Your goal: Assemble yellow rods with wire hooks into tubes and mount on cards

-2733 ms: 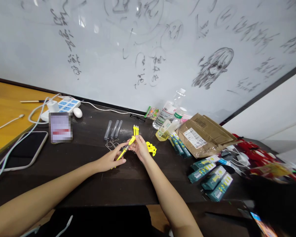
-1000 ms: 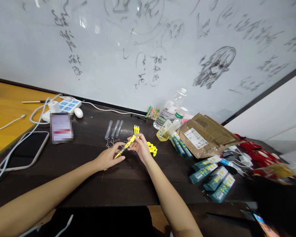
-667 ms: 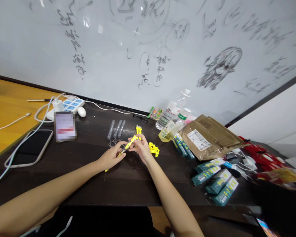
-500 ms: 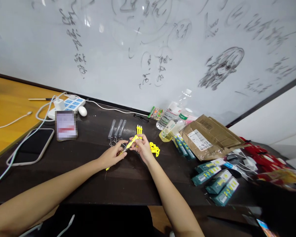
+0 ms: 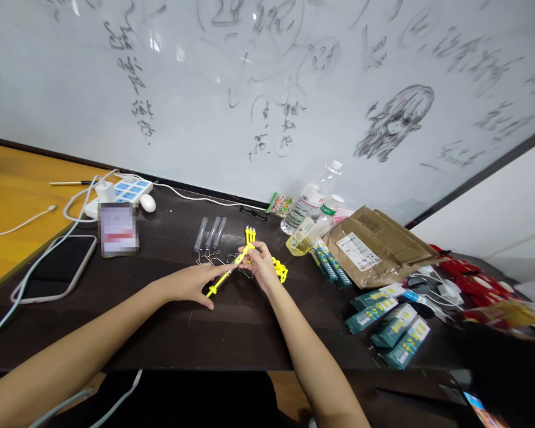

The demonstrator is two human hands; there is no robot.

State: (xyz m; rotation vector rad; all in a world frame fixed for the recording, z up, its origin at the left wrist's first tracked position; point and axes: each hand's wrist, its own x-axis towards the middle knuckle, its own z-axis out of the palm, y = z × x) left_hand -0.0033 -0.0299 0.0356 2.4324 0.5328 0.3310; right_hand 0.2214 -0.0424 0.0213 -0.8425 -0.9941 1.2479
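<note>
My right hand (image 5: 262, 266) pinches the upper end of a slim yellow plastic rod (image 5: 220, 283), which slants down to the left and has a small crosspiece near its low end. My left hand (image 5: 189, 284) lies beside the rod, its thumb spread from its outstretched fingers. Its fingertips reach the rod's middle; whether they touch is unclear. Just past my right hand lie several yellow sticks (image 5: 250, 234), and to its right a pile of small yellow rings or loops (image 5: 280, 271). Bent metal wire hooks (image 5: 208, 257) lie beyond my left hand, near three clear tubes (image 5: 213, 232).
A phone (image 5: 57, 267), a power strip (image 5: 131, 190) and a white mouse (image 5: 148, 203) are at left. Bottles (image 5: 310, 205), a cardboard parcel (image 5: 374, 244) and several green boxes (image 5: 401, 327) crowd the right. A whiteboard (image 5: 196, 131) stands behind.
My left hand has loosened from the yellow rod, its thumb and fingers spreading apart, so more of the rod shows. My right hand still holds the upper end. The view has shifted slightly.
</note>
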